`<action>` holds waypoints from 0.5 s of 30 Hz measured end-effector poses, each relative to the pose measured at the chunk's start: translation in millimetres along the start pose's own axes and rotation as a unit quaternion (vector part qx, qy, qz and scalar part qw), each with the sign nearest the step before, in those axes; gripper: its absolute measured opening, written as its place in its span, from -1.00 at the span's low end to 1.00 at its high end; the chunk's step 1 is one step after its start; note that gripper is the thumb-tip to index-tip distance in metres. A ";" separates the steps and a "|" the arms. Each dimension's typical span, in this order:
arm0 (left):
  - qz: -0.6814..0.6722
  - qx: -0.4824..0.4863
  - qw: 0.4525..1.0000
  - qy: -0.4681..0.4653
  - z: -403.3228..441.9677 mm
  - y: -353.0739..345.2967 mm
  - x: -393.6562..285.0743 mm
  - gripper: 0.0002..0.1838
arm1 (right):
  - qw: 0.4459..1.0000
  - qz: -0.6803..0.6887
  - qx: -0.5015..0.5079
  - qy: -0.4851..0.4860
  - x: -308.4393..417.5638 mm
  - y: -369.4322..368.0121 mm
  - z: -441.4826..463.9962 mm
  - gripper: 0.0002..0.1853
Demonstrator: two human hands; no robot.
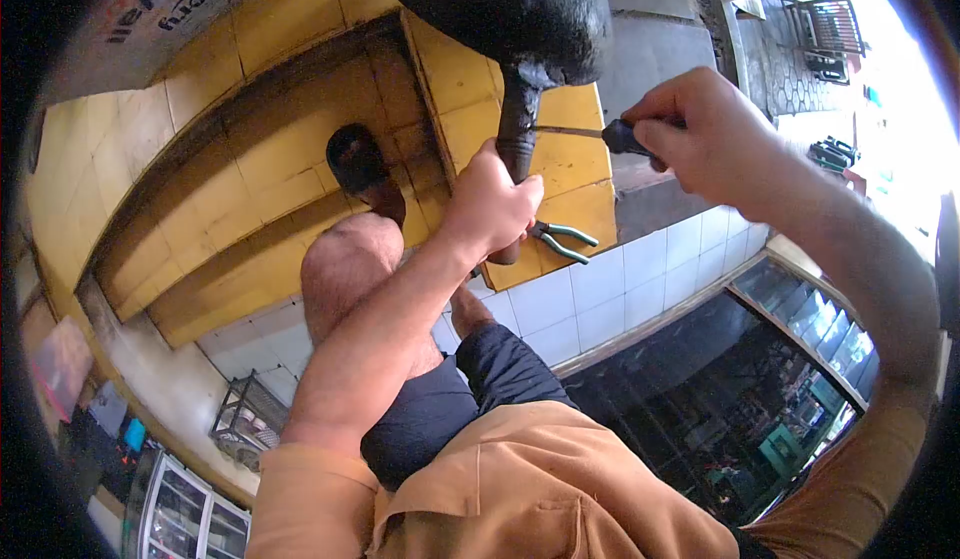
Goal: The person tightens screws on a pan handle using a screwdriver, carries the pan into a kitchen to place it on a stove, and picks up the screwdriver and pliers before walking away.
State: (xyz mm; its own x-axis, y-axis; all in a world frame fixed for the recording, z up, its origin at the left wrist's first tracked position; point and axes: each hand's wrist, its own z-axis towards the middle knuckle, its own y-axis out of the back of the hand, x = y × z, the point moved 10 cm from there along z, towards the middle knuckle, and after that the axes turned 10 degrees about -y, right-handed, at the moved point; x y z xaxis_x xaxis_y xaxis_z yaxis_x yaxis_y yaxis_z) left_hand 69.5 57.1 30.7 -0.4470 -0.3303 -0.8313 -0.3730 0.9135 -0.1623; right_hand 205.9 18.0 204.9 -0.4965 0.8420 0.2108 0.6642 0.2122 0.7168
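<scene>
The blackened pan (505, 14) above the yellow-tiled ledge (575, 174) looks heavy and rigid, best held by its handle (518, 119), which the left grip (490, 206) encircles while the right grip (703, 139) pinches a screwdriver (622, 139).

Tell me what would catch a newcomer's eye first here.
Probably the big, blackened, rounded pan at top centre, its dark ribbed handle gripped by the left hand. Next, right of centre, the right hand holds a black-handled tool, its thin shaft pointing at that handle. Green-gripped pliers lie on yellow tiles beside the left hand.
</scene>
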 end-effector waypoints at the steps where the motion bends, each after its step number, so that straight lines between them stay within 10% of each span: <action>1: 0.025 0.004 1.000 -0.001 0.9 0.0 -1.5 -0.77 | 0.956 0.141 0.113 -0.231 -32.7 -13.7 -2.5 -0.77; 6: -0.011 0.012 1.000 -0.003 2.9 -0.1 2.2 -0.75 | 0.967 0.202 0.033 -0.151 -45.0 -8.8 2.4 -0.77; 7: -0.024 0.012 1.000 0.007 2.4 -0.4 4.9 -0.75 | 0.993 0.063 -0.063 0.080 -11.4 9.6 -0.4 -0.79; 8: -0.038 0.013 0.999 0.019 1.3 -0.8 7.8 -0.75 | 0.937 -0.080 -0.154 0.303 18.8 11.7 -26.6 -0.80; 12: -0.049 0.027 0.998 0.012 1.9 -2.1 1.6 -0.74 | 0.768 -0.372 -0.221 0.471 34.5 -24.2 -61.3 -0.78; 15: -0.047 0.029 0.998 0.006 1.0 -2.4 -2.7 -0.74 | 0.775 -0.381 -0.202 0.462 36.3 -27.8 -59.6 -0.69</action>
State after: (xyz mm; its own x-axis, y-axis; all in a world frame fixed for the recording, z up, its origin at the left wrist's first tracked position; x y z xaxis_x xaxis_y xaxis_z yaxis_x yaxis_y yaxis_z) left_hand 72.4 56.0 32.8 -0.4226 -0.4178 -0.8042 -0.3663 0.8904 -0.2701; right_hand 136.1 13.1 232.3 -0.9706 -0.2062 -0.1239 -0.1552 0.1430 0.9775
